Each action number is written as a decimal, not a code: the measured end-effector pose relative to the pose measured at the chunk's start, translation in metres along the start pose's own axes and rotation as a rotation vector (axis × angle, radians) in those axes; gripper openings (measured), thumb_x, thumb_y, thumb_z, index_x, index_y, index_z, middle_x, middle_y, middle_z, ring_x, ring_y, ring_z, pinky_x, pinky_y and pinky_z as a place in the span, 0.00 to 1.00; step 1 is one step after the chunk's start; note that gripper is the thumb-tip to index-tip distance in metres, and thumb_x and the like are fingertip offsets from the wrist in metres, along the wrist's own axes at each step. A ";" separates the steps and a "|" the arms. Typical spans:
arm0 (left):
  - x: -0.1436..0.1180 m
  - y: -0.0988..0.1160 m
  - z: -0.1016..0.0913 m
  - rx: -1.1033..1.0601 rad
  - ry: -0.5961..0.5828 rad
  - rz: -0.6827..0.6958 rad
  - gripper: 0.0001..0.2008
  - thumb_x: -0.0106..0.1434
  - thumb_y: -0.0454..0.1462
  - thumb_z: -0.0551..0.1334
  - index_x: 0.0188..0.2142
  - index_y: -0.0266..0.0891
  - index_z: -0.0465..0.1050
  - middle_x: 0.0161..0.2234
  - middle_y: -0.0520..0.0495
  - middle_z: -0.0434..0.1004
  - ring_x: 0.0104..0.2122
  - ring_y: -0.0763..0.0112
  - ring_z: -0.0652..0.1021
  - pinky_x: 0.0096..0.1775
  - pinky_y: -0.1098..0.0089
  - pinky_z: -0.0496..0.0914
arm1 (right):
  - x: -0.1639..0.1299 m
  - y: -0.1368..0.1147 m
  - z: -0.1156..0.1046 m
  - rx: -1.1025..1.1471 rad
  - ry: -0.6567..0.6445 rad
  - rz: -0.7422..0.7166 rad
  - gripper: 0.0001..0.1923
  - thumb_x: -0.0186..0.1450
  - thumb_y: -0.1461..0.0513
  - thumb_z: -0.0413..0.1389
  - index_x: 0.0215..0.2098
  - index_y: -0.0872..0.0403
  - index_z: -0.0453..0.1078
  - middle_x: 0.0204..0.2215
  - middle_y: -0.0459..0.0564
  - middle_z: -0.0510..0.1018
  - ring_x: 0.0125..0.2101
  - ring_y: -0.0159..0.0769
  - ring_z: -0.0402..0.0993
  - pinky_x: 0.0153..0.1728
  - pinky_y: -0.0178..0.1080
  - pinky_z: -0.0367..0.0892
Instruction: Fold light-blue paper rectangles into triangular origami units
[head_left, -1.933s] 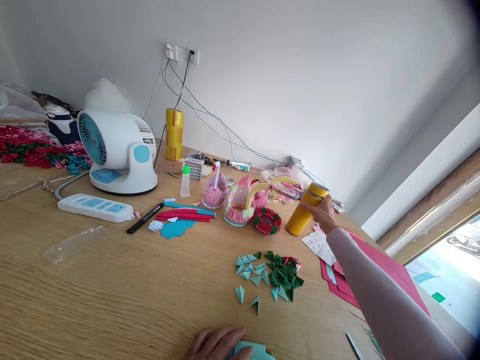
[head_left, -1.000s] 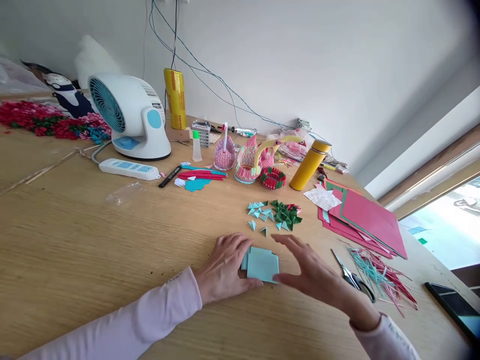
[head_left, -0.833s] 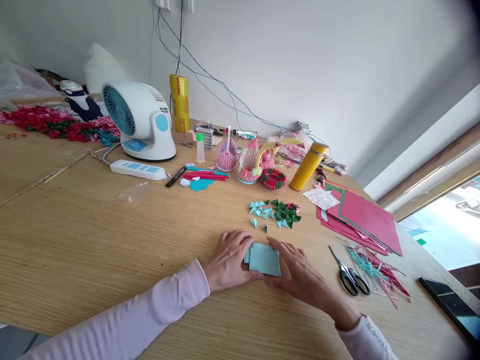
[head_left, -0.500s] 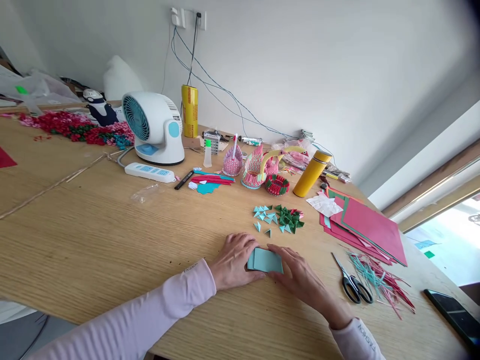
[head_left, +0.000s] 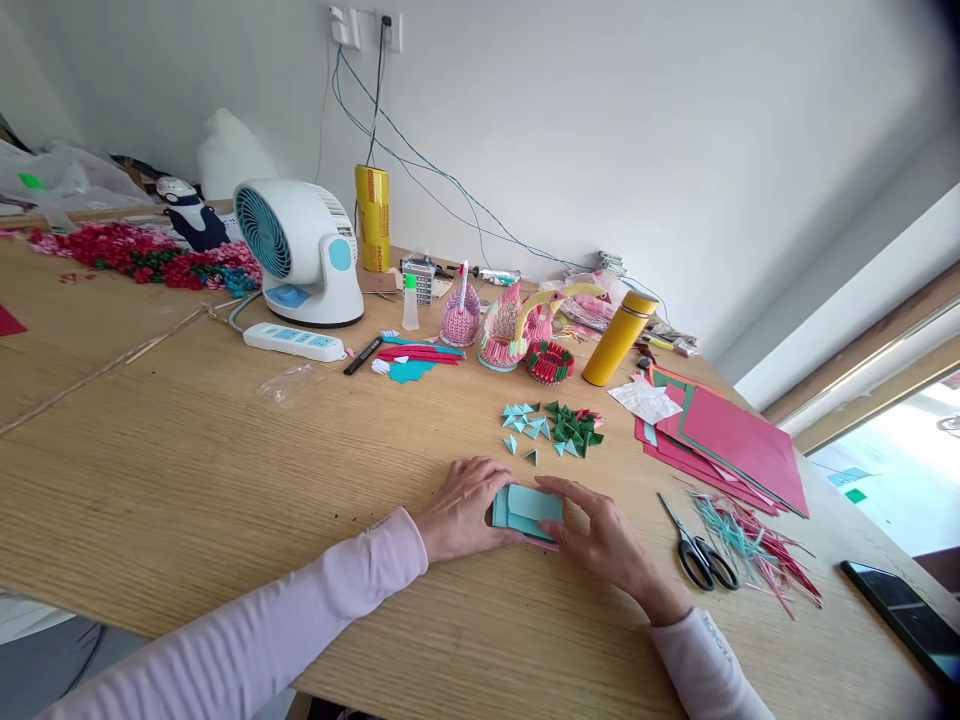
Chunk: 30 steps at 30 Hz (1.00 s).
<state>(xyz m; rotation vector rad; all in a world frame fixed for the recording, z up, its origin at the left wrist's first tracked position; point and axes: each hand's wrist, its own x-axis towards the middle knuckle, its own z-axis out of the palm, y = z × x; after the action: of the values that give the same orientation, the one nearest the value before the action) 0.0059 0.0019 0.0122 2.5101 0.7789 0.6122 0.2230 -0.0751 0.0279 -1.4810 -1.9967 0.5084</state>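
A small stack of light blue paper rectangles [head_left: 527,507] lies on the wooden table [head_left: 187,470] near its front edge. My left hand [head_left: 463,505] rests flat against the stack's left side, fingers touching its edge. My right hand [head_left: 604,538] holds the stack from the right, thumb and fingers on the top sheet. Just beyond the stack lies a heap of folded blue and green paper triangles [head_left: 553,428].
Black scissors [head_left: 699,557] and paper strips [head_left: 757,555] lie right of my hands, red sheets [head_left: 720,440] behind them, a phone [head_left: 900,618] at the far right. A yellow flask [head_left: 619,338], origami swans [head_left: 510,325], a fan [head_left: 296,252] and a power strip [head_left: 294,342] stand further back.
My right hand left the yellow flask, came down to the blue paper stack and now grips its right side. The left hand stayed on the stack. The view swung down and left.
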 end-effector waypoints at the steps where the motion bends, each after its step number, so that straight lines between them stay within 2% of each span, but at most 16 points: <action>1: 0.000 0.000 0.000 -0.014 0.004 -0.003 0.33 0.51 0.53 0.67 0.53 0.42 0.65 0.51 0.43 0.69 0.53 0.56 0.67 0.53 0.58 0.59 | 0.000 0.000 -0.001 0.010 0.014 0.006 0.21 0.62 0.56 0.58 0.53 0.49 0.69 0.48 0.53 0.78 0.48 0.47 0.74 0.48 0.48 0.69; 4: -0.001 0.004 -0.003 -0.092 0.052 -0.025 0.35 0.53 0.54 0.65 0.57 0.42 0.62 0.53 0.41 0.68 0.54 0.55 0.67 0.54 0.56 0.59 | 0.001 -0.003 -0.003 0.051 0.050 0.024 0.20 0.62 0.55 0.58 0.52 0.50 0.70 0.47 0.53 0.78 0.46 0.47 0.75 0.47 0.48 0.70; 7: 0.000 0.012 -0.007 -0.241 0.107 -0.090 0.34 0.55 0.53 0.63 0.57 0.42 0.62 0.52 0.42 0.70 0.52 0.56 0.68 0.54 0.57 0.60 | 0.005 -0.007 -0.004 0.090 0.080 0.007 0.20 0.62 0.56 0.59 0.52 0.50 0.70 0.47 0.53 0.78 0.46 0.45 0.75 0.47 0.46 0.70; 10: 0.005 0.019 -0.009 -0.492 0.150 -0.220 0.28 0.61 0.52 0.58 0.56 0.40 0.64 0.48 0.42 0.72 0.46 0.62 0.73 0.46 0.64 0.67 | 0.012 -0.010 -0.004 0.126 0.103 -0.024 0.19 0.61 0.56 0.60 0.51 0.50 0.71 0.45 0.52 0.78 0.43 0.44 0.75 0.45 0.45 0.70; 13: 0.013 0.020 -0.007 -0.736 0.133 -0.270 0.23 0.59 0.51 0.61 0.44 0.34 0.71 0.33 0.47 0.74 0.31 0.69 0.74 0.33 0.71 0.67 | 0.017 -0.012 -0.001 0.296 0.123 -0.006 0.21 0.60 0.56 0.61 0.52 0.50 0.69 0.45 0.53 0.78 0.44 0.44 0.74 0.44 0.44 0.70; 16: 0.017 0.016 -0.005 -0.877 0.174 -0.268 0.18 0.57 0.49 0.64 0.32 0.33 0.71 0.24 0.52 0.69 0.26 0.73 0.71 0.30 0.73 0.65 | 0.019 -0.016 0.002 0.595 0.139 0.089 0.26 0.61 0.54 0.61 0.56 0.49 0.64 0.44 0.52 0.77 0.44 0.41 0.74 0.42 0.41 0.71; 17: 0.018 0.015 -0.004 -0.894 0.206 -0.267 0.17 0.56 0.48 0.64 0.30 0.34 0.70 0.24 0.53 0.69 0.26 0.74 0.70 0.30 0.74 0.65 | 0.020 -0.017 0.003 0.666 0.144 0.131 0.24 0.61 0.54 0.60 0.54 0.50 0.66 0.42 0.51 0.77 0.41 0.39 0.75 0.39 0.40 0.71; 19: 0.017 0.014 -0.005 -0.924 0.252 -0.273 0.17 0.55 0.47 0.66 0.28 0.34 0.69 0.24 0.53 0.68 0.25 0.76 0.69 0.29 0.75 0.64 | 0.019 -0.018 0.006 0.736 0.144 0.198 0.16 0.61 0.53 0.61 0.43 0.52 0.71 0.33 0.49 0.78 0.33 0.36 0.75 0.33 0.36 0.70; 21: 0.015 0.013 -0.005 -0.965 0.242 -0.293 0.17 0.55 0.47 0.66 0.28 0.34 0.68 0.24 0.54 0.68 0.25 0.76 0.69 0.28 0.76 0.64 | 0.019 -0.018 0.008 0.762 0.135 0.223 0.13 0.60 0.52 0.61 0.32 0.54 0.72 0.25 0.46 0.76 0.26 0.33 0.72 0.28 0.35 0.67; 22: 0.014 0.012 -0.004 -0.988 0.215 -0.301 0.16 0.56 0.47 0.65 0.28 0.34 0.68 0.24 0.53 0.68 0.24 0.76 0.69 0.27 0.76 0.64 | 0.019 -0.018 0.009 0.768 0.133 0.226 0.14 0.59 0.51 0.61 0.29 0.54 0.71 0.23 0.45 0.74 0.25 0.33 0.70 0.27 0.35 0.66; 26: 0.012 0.009 -0.001 -1.036 0.115 -0.294 0.16 0.57 0.47 0.64 0.27 0.34 0.67 0.24 0.53 0.68 0.22 0.77 0.71 0.23 0.76 0.64 | 0.018 -0.020 0.012 0.760 0.179 0.242 0.16 0.59 0.50 0.61 0.30 0.55 0.72 0.21 0.44 0.73 0.23 0.32 0.69 0.27 0.35 0.65; 30: 0.011 0.008 -0.002 -1.003 0.166 -0.315 0.18 0.56 0.48 0.65 0.25 0.34 0.66 0.21 0.54 0.68 0.20 0.77 0.71 0.21 0.77 0.62 | 0.016 -0.023 0.012 0.731 0.180 0.282 0.18 0.59 0.48 0.60 0.26 0.56 0.71 0.20 0.44 0.72 0.22 0.32 0.69 0.25 0.34 0.64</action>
<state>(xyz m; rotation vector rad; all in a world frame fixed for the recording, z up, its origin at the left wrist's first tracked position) 0.0167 0.0033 0.0213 1.4112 0.6643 0.8330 0.1948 -0.0663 0.0371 -1.2680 -1.2530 1.0474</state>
